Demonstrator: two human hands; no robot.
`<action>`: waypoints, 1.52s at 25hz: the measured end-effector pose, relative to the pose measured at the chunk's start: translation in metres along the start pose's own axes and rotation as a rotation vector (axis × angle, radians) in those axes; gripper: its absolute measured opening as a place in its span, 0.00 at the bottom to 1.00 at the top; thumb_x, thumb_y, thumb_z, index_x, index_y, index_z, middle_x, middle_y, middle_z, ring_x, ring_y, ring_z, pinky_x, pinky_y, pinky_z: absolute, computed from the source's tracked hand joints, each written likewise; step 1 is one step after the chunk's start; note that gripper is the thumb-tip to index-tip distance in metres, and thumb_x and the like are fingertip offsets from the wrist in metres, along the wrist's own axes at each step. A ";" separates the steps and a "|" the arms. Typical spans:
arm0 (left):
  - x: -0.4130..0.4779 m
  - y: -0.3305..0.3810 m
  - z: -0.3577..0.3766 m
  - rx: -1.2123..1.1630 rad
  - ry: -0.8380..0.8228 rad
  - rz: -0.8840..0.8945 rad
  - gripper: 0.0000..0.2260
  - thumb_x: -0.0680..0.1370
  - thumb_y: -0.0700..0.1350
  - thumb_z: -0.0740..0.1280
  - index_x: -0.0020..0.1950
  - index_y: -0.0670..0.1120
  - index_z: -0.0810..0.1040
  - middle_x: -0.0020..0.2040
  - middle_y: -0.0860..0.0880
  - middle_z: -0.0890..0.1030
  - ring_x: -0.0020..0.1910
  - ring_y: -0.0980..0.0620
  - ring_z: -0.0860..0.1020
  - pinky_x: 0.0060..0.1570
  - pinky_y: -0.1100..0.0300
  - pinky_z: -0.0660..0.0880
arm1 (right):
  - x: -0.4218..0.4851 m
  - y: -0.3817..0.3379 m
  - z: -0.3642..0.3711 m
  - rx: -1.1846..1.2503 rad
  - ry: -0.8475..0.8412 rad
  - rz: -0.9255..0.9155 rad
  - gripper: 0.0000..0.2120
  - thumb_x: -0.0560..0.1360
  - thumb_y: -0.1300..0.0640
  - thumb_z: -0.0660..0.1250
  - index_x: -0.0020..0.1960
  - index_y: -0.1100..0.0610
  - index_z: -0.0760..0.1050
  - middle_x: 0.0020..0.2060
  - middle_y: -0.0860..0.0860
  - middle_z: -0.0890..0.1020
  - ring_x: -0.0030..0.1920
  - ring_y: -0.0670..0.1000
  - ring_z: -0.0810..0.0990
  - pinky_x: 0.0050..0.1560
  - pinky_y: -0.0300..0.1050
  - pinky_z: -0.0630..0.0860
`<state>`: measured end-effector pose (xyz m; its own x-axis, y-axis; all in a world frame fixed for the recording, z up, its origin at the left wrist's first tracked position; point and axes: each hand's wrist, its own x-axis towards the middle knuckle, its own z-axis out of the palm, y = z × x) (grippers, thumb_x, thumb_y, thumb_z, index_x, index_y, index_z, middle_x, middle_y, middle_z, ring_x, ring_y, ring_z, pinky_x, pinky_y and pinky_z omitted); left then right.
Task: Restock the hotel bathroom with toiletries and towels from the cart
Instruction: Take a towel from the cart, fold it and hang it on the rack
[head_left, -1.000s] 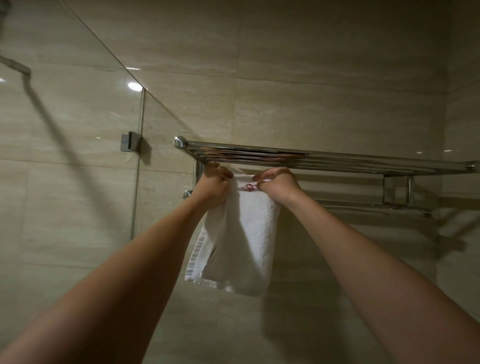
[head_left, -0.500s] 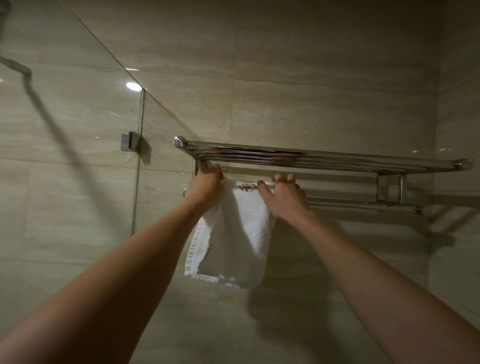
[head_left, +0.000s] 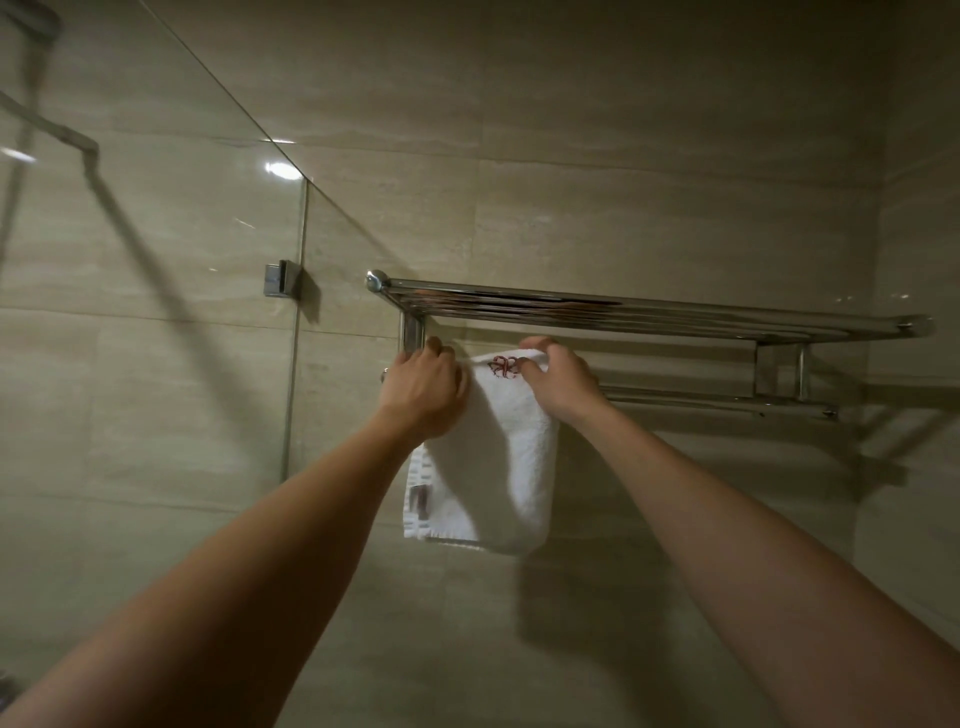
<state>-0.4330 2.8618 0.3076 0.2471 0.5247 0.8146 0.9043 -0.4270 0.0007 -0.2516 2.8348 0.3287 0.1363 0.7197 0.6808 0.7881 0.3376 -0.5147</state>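
Both your arms reach up to the chrome towel rack (head_left: 649, 312) on the beige tiled wall (head_left: 623, 156). The white hand towel (head_left: 511, 467) is draped over the rack's lower bar (head_left: 727, 401) at its left end, just under the shelf rails. It hangs folded, with a red embroidered monogram (head_left: 504, 366) at the top fold and a woven border down its left edge.

Your left hand (head_left: 423, 387) sits at the towel's upper left corner, beside the rack's left bracket (head_left: 411, 332). Its back faces you and its fingers curl over the cloth at the bar. Your right hand (head_left: 558, 379) grips the upper right of the fold, fingers hooked over the top and thumb pressed just beside the monogram.

A glass shower panel (head_left: 156, 312) stands to the left, fixed to the wall by a metal clamp (head_left: 280, 279).
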 end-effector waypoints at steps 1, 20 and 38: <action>-0.004 0.002 0.000 -0.009 -0.028 0.027 0.18 0.85 0.53 0.48 0.66 0.46 0.71 0.58 0.42 0.77 0.52 0.43 0.78 0.63 0.48 0.69 | 0.002 0.000 -0.002 -0.077 0.023 0.016 0.13 0.83 0.48 0.60 0.66 0.47 0.74 0.63 0.55 0.78 0.63 0.58 0.73 0.67 0.54 0.67; -0.004 0.010 0.040 0.222 -0.037 0.147 0.34 0.78 0.61 0.62 0.77 0.46 0.54 0.75 0.43 0.62 0.75 0.41 0.60 0.74 0.41 0.55 | -0.005 0.029 0.003 -0.720 -0.082 -0.459 0.34 0.77 0.40 0.66 0.77 0.53 0.59 0.73 0.55 0.67 0.73 0.57 0.65 0.73 0.52 0.62; -0.044 0.015 0.021 0.071 -0.152 0.136 0.40 0.79 0.62 0.59 0.81 0.48 0.39 0.82 0.44 0.44 0.80 0.44 0.40 0.77 0.40 0.39 | -0.046 0.034 -0.001 -0.587 -0.170 -0.422 0.33 0.84 0.42 0.52 0.82 0.56 0.45 0.81 0.51 0.47 0.80 0.51 0.40 0.79 0.52 0.41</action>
<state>-0.4231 2.8480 0.2594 0.4137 0.5732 0.7073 0.8798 -0.4516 -0.1485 -0.2304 2.8127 0.2797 -0.3060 0.7007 0.6444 0.9507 0.2602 0.1686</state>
